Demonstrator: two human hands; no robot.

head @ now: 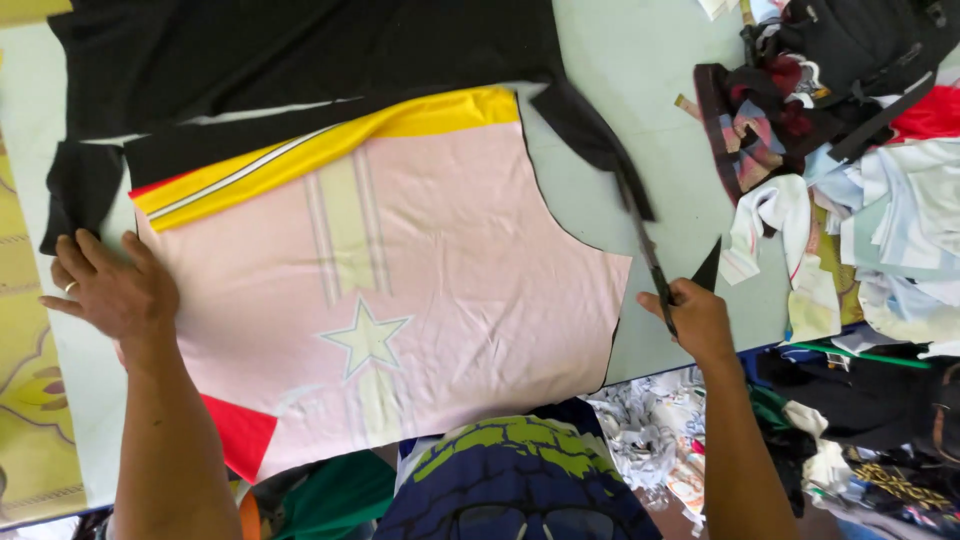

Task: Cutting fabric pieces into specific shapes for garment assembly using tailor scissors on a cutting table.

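A pink cloth piece (430,270) with a pale star, a yellow band and a red corner lies flat on black fabric (290,50) spread over the pale green table (640,60). My left hand (110,290), a ring on one finger, presses flat on the pink piece's left edge. My right hand (695,315) grips dark scissors (650,260) at the right edge of the pink piece. The blades point up and away along a narrow cut strip of black fabric (590,140).
A heap of mixed clothes and scraps (860,170) fills the table's right side. More garments (520,470) lie at the near edge below the table. A yellow patterned cloth (30,400) runs along the left edge.
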